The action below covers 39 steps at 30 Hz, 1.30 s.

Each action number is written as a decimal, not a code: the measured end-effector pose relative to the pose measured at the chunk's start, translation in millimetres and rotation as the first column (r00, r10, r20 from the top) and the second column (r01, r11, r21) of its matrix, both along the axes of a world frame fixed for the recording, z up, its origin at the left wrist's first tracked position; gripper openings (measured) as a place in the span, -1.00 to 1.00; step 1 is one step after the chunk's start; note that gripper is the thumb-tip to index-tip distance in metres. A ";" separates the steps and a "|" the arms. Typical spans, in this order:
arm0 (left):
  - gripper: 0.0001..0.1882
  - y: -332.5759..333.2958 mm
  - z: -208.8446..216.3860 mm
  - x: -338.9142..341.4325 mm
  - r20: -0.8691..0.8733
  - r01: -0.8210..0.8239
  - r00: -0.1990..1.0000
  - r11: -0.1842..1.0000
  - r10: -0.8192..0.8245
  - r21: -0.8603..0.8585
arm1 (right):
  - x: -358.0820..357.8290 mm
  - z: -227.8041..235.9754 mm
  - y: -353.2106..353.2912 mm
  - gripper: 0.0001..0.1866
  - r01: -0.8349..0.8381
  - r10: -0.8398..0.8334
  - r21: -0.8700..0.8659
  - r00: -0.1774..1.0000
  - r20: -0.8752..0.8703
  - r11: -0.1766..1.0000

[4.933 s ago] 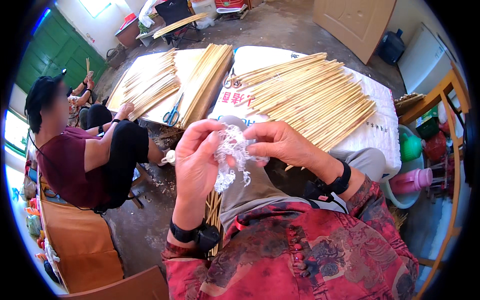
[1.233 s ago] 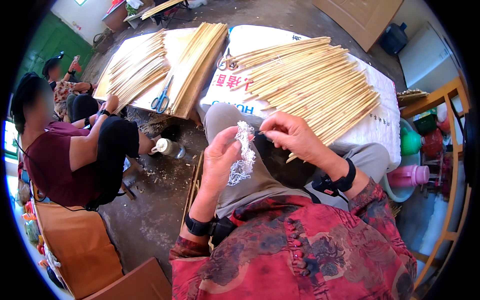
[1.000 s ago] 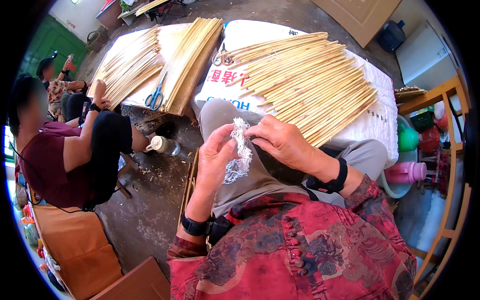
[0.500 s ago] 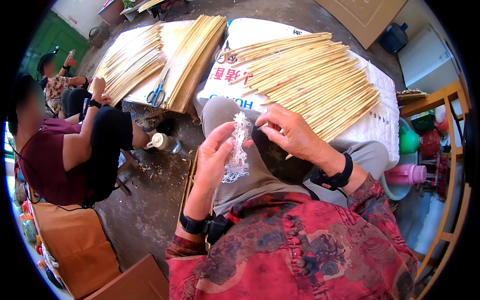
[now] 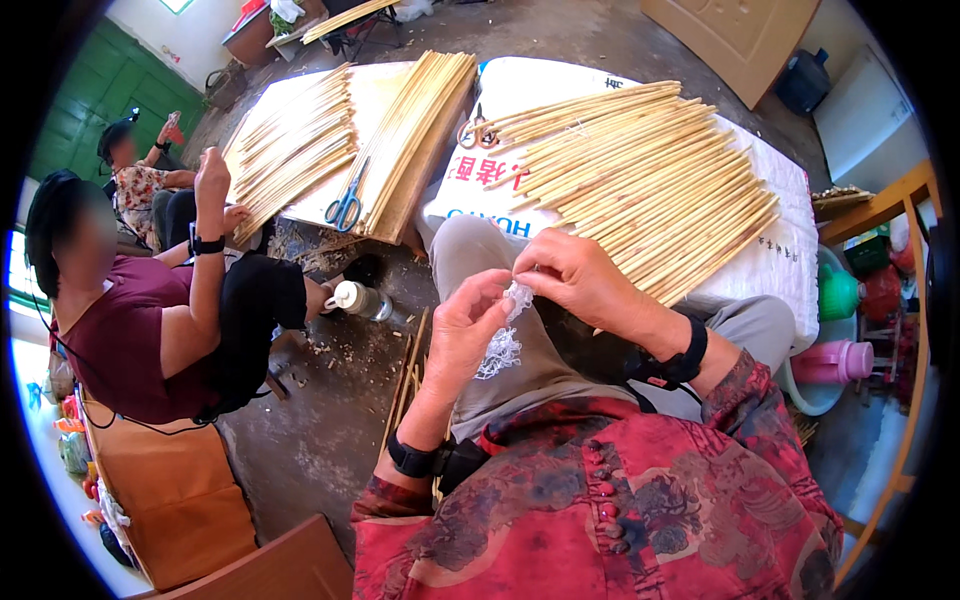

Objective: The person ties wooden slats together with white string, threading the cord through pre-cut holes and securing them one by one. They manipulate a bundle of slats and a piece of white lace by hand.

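Observation:
A strip of white lacy material (image 5: 500, 352), which looks crocheted or knotted from thin thread, dangles over my lap. My left hand (image 5: 467, 325) is closed around its upper part. My right hand (image 5: 575, 280) meets it there, thumb and fingers pinched at the strip's top end; exactly what lies in that pinch is too small to make out. Just beyond my knees, a large bundle of pale peeled sticks (image 5: 640, 185) lies on a white printed sack (image 5: 790, 215). Scissors (image 5: 472, 128) rest by the sticks' left ends.
On the left, a co-worker in a maroon top (image 5: 150, 330) sits by a board with more sticks (image 5: 415, 130) and blue-handled scissors (image 5: 345, 208). A glass jug (image 5: 362, 299) stands on the floor between us. A pink flask (image 5: 832, 362) and wooden frame (image 5: 905, 300) are on my right.
My right hand has come left to meet my left hand at the lace, with its fingers now pinched. The co-worker has raised a hand. The view has shifted slightly.

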State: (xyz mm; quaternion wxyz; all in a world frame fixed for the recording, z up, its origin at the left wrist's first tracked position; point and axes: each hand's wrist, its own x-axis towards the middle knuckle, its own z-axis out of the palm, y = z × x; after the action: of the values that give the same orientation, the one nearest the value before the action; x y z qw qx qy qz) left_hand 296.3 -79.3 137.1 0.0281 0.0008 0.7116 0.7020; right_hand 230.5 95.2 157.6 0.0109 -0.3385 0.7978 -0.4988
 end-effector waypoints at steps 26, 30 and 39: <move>-0.83 -36.5 -11.5 11.0 0.144 0.080 0.988 0.979 -0.053 -0.188 | -37.9 -10.9 78.8 -0.87 0.501 -0.039 -0.481 0.721 0.692 0.719; -0.82 -49.8 -9.0 19.7 0.098 0.036 0.995 0.960 -0.009 -0.279 | -48.5 2.5 102.5 -0.87 0.509 -0.061 -0.522 0.754 0.654 0.684; -0.87 -97.3 -46.8 55.3 0.082 -0.017 0.995 0.906 0.057 -0.424 | -57.2 10.6 152.8 -0.86 0.601 -0.009 -0.653 0.739 0.674 0.461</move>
State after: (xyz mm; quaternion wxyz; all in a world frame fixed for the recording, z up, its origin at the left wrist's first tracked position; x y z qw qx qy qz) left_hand 351.6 -176.6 90.3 0.0473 -0.0515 0.8445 0.5310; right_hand 173.3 248.0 168.1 -0.0053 0.0303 0.4568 -0.8890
